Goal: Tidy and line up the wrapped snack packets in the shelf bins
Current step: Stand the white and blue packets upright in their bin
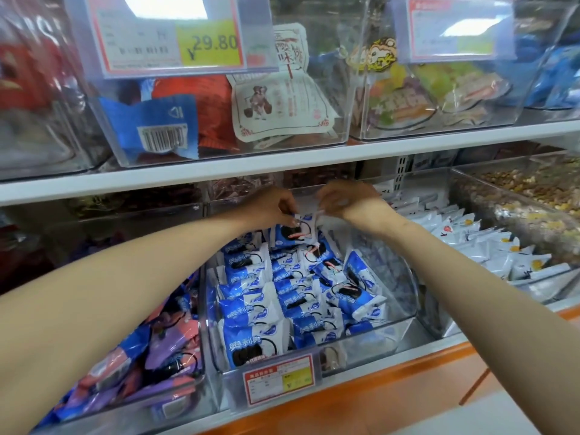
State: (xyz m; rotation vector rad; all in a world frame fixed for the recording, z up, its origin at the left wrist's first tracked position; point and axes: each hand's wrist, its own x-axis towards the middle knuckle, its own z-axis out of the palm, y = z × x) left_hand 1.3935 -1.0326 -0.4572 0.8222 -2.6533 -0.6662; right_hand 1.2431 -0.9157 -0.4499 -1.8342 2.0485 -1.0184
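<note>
Shelf edge [282,164] overhangs; left hand [272,209] and right hand [343,199] pinch 1 blue packet [297,236].

Two hands [271,208] [346,199], three price tags [175,32] [455,26] [281,379]

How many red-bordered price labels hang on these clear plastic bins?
3: the red-bordered price label marked 29.80 at upper left, a blurred label at upper right, a small label fronting the lower clear bin of blue-and-white packets. Others may be hidden.
</note>
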